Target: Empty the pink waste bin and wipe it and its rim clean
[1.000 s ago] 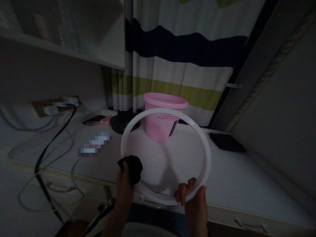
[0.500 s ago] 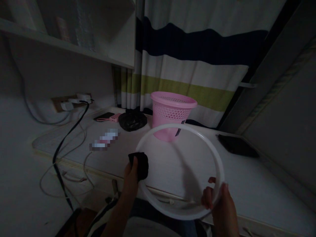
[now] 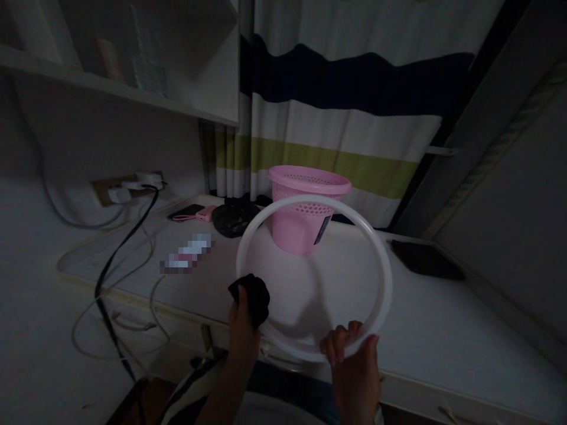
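A large white ring [image 3: 384,277], smooth and plastic-looking, is held up tilted over the desk's front edge. My left hand [image 3: 243,319] is closed on a bunched black cloth [image 3: 257,298], which lies against the lower left of the ring. How far the cloth wraps round it I cannot tell. With fingers curled over the rim, my right hand [image 3: 352,366] grips the ring at its lower right. Beyond the ring, a pink perforated wastebasket [image 3: 295,233] stands upright on the desk, partly covered by the ring's upper edge.
On the white desk [image 3: 443,319] lie a black plastic bag [image 3: 234,219], a pink power bank [image 3: 206,213], a pixelated phone-like item [image 3: 186,254] and a dark flat object [image 3: 425,260]. Cables run from wall plugs [image 3: 128,189] down the left side. A shelf [image 3: 212,71] overhangs the back left.
The ring has risen slightly and moved left, now overlapping more of the wastebasket. My right hand has shifted left along with the ring's lower edge; my left hand stays nearly in place.
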Demonstrator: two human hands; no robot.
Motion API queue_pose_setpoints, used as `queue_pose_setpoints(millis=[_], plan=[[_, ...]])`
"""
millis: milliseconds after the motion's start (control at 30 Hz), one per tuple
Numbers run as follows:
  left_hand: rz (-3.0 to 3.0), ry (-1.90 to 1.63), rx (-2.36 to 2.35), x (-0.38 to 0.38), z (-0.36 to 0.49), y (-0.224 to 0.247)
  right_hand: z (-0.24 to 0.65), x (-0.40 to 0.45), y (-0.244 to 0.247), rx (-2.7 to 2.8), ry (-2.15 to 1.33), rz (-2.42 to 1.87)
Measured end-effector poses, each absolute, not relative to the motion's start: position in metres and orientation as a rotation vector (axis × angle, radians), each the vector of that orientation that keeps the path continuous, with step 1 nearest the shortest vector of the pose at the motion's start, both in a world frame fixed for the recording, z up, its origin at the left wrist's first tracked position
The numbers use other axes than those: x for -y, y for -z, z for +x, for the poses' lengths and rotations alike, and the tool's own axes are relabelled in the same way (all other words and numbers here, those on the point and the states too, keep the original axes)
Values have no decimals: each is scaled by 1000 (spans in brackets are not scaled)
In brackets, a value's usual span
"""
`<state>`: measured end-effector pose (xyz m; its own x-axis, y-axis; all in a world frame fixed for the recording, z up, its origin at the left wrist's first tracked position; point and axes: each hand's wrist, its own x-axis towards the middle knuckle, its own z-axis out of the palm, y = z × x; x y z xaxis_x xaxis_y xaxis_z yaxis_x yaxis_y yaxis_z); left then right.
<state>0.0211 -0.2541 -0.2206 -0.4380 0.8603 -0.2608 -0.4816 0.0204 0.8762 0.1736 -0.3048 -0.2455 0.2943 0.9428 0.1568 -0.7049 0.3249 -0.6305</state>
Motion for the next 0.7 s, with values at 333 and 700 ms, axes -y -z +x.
queue_pose_setpoints(millis=[333,700], plan=[[492,-1649,-1226,247,12,222,196,304,243,607,-1150,-607],[648,-1591,-1218,228,-14,254,230,304,239,631,-1174,-894]])
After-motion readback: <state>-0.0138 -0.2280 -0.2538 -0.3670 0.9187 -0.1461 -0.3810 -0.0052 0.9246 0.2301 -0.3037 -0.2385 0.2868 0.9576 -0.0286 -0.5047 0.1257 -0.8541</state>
